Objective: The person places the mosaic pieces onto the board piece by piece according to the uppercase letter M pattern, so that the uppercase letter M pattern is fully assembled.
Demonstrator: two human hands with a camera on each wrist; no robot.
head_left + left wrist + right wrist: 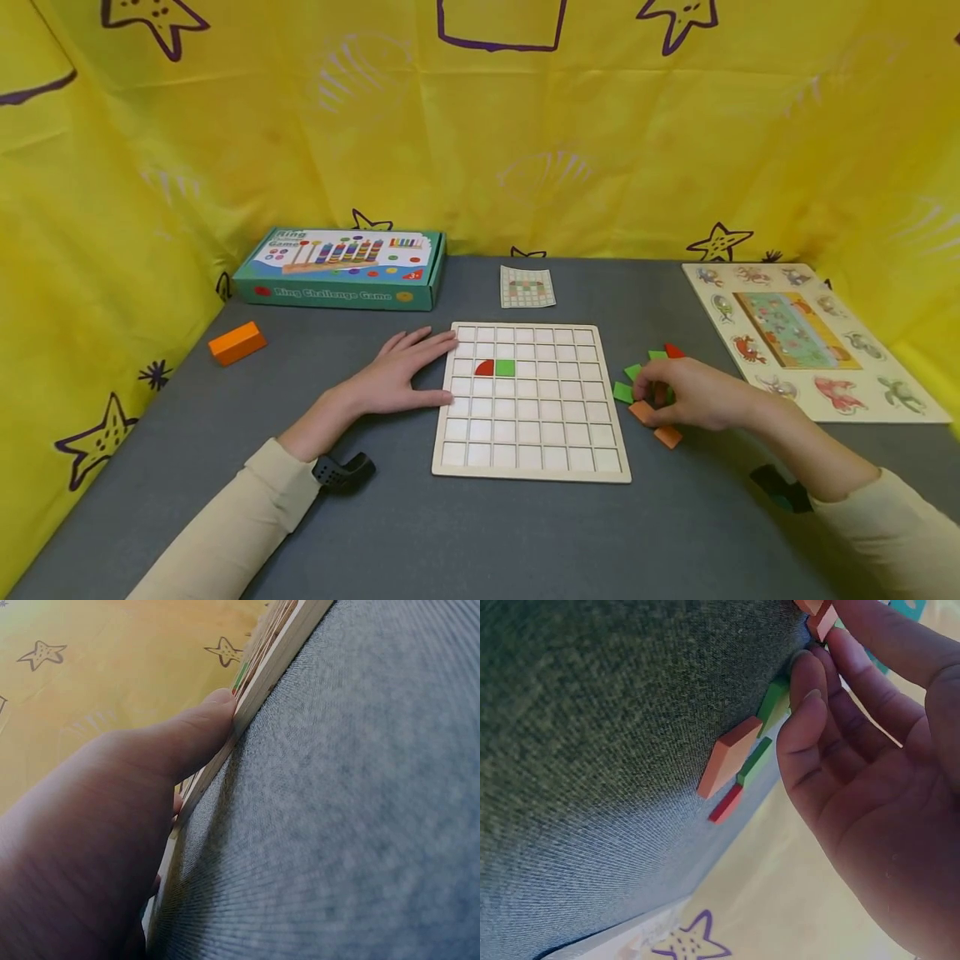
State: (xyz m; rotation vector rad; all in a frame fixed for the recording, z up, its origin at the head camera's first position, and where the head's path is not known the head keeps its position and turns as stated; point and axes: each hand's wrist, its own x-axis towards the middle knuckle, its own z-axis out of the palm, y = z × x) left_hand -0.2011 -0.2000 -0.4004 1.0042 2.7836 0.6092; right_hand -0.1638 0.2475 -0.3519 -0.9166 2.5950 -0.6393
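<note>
Two hands at work over a grey table (480, 542). Left hand (393, 375): fingers spread, thumb and fingertips touching the left edge of a pale grid board (531, 477); the left wrist view shows the thumb at the rim. Board lies flat mid-table, seven cells by seven. Third row from the far side: red quarter-round (486, 367) in the second cell, green square (506, 367) just beside it in the third.

Right hand (693, 396): right of the board, fingers curled among loose tiles, thumb and fingertips close to an orange tile (642, 411); cannot tell whether it is pinched. About it: green tiles (622, 392) near the board's right edge, a second orange tile (667, 437) on the near side, a red tile (673, 351) on the far side.

Writing: box (341, 271) at far left, front panel reads "Ring Challenge Game"; title repeated on the lid, partly legible, with "3+" by the right corner. Lid print: coloured rings on posts.

Others: patterned card (527, 287) beyond the board; orange block (237, 343) left, nearer than the box; sea-creature puzzle (868, 387) far right. Yellow cloth (465, 150) behind, starfish and shells drawn on it.
</note>
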